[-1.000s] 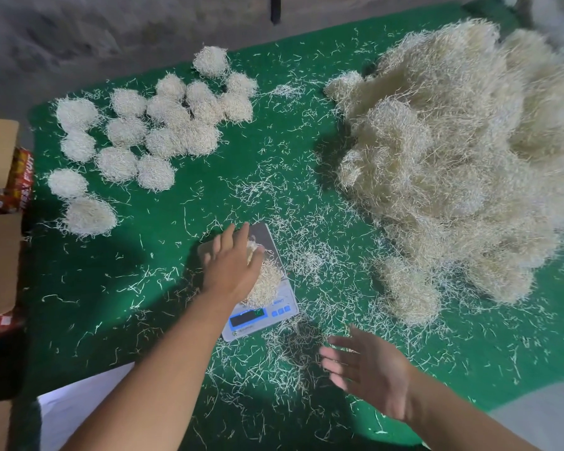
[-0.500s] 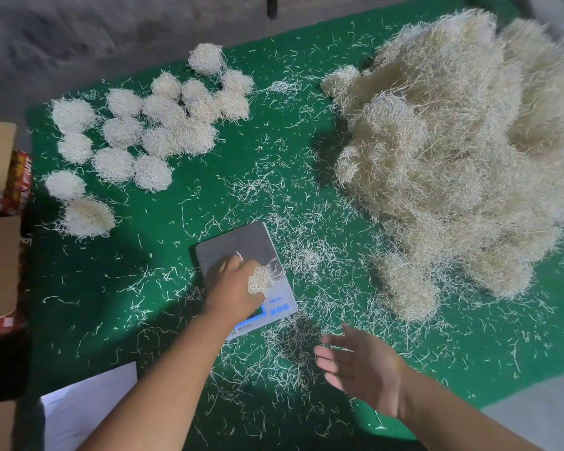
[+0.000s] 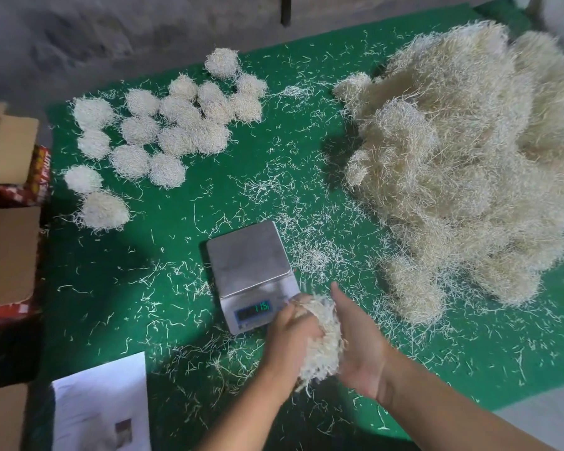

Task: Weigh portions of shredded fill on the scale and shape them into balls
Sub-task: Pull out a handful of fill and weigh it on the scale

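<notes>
A small digital scale [image 3: 248,255] sits mid-table with a bare steel platter and a lit display. Just in front of its right corner, a portion of pale shredded fill [image 3: 323,343] is pressed between my two hands. My left hand [image 3: 290,340] grips it from the left with curled fingers. My right hand [image 3: 358,346] cups it from the right, palm facing left with fingers nearly straight. A big heap of loose fill [image 3: 469,164] lies at the right. Several finished balls [image 3: 176,125] lie at the back left.
The table is covered by a green cloth [image 3: 144,262] littered with loose shreds. Cardboard boxes [image 3: 7,242] stand along the left edge. A white printed sheet [image 3: 101,411] lies at the near left. A grey floor shows behind the table.
My left hand lifted the portion off the scale and drew it toward me. My right hand came in from the right to meet it. The platter now stands bare.
</notes>
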`<act>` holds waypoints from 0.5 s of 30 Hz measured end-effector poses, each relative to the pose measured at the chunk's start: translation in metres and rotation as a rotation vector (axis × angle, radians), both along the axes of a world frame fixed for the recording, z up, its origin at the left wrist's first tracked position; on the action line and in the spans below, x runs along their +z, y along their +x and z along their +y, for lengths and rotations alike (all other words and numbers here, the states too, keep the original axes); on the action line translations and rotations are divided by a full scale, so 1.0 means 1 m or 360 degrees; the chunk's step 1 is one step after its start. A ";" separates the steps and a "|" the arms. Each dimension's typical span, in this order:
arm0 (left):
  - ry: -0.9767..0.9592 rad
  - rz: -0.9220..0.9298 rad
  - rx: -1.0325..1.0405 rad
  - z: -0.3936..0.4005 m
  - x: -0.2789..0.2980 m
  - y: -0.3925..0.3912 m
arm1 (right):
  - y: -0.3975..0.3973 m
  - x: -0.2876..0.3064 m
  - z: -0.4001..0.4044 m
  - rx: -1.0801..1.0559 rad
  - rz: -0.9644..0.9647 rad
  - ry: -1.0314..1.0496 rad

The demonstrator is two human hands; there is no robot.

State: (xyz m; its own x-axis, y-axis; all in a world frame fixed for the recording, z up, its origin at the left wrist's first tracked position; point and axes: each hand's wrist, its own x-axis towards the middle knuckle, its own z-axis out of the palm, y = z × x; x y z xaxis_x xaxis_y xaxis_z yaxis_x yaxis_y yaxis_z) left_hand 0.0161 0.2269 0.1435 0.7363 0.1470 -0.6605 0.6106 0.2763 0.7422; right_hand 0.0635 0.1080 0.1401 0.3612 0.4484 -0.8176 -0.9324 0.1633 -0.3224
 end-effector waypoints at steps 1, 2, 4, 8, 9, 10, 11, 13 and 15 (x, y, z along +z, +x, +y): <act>0.0280 -0.0068 -0.0106 -0.007 -0.001 -0.003 | -0.002 0.005 0.004 0.0008 -0.0024 -0.0041; 0.0671 -0.0128 -0.0223 -0.012 -0.003 -0.005 | -0.004 0.009 0.008 0.0033 -0.0078 -0.0078; 0.1271 -0.0176 -0.0378 -0.015 -0.005 -0.006 | -0.007 0.013 0.014 0.0053 -0.0130 -0.0075; 0.1144 -0.0102 -0.0408 -0.017 0.002 0.000 | -0.005 0.021 0.023 0.0023 -0.0093 -0.0138; 0.0944 -0.0104 -0.0388 -0.016 0.005 0.000 | -0.003 0.021 0.024 -0.0004 -0.0131 -0.0182; 0.0673 -0.0118 -0.0332 -0.015 0.008 -0.002 | -0.001 0.024 0.024 -0.0009 -0.0183 -0.0251; 0.0368 -0.0102 -0.0263 -0.013 0.012 -0.006 | 0.001 0.025 0.024 -0.0010 -0.0224 -0.0320; -0.0082 0.0003 -0.0075 -0.011 0.019 -0.014 | 0.006 0.022 0.022 -0.0031 -0.0205 -0.0356; -0.0430 0.0141 0.0226 -0.011 0.022 -0.023 | 0.007 0.025 0.022 0.0006 -0.0226 -0.0359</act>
State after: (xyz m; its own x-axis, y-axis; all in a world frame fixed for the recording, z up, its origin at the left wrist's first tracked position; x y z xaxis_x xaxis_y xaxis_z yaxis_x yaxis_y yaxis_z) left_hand -0.0067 0.2160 0.1657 0.6586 0.0547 -0.7505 0.6109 0.5436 0.5756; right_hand 0.0702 0.1295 0.1650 0.4785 0.2619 -0.8381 -0.8755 0.0691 -0.4782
